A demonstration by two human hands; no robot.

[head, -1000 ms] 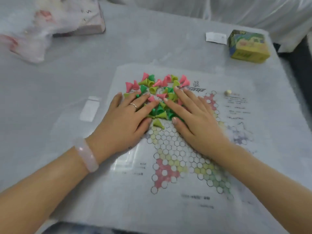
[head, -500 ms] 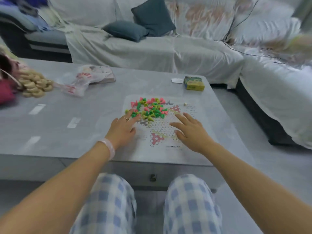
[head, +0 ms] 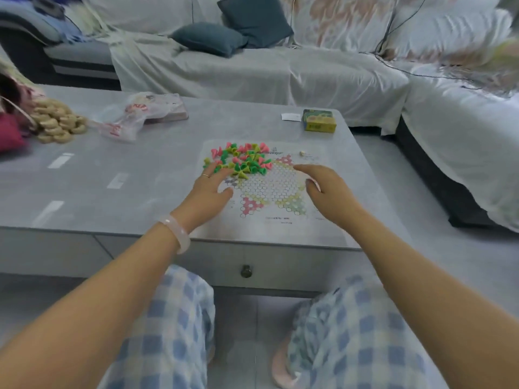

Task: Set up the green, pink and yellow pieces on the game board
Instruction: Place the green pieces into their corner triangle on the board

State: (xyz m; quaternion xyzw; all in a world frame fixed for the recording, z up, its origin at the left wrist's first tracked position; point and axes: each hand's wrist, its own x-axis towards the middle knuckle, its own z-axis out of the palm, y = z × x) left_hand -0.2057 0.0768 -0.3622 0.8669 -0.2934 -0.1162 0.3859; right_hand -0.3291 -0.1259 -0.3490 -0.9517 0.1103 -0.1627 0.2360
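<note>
A paper game board point(head: 269, 220) with a hexagon star pattern lies on the grey table. A loose heap of green, pink and yellow cone pieces point(head: 241, 161) covers its far left part. My left hand point(head: 209, 189) rests on the board's left edge, fingers stretched toward the heap and touching its near pieces. My right hand point(head: 323, 186) hovers over the board's right side, fingers relaxed and holding nothing.
A small pale die point(head: 302, 153) lies on the board's far right. A green-yellow box point(head: 319, 120) and a white slip point(head: 291, 116) sit at the far table edge. A plastic bag point(head: 134, 116) and round biscuits point(head: 56, 123) lie far left. Sofas surround the table.
The camera has pulled back from a close view. Both hands have left the heap: the left slid to its near left edge, the right lifted off to the right.
</note>
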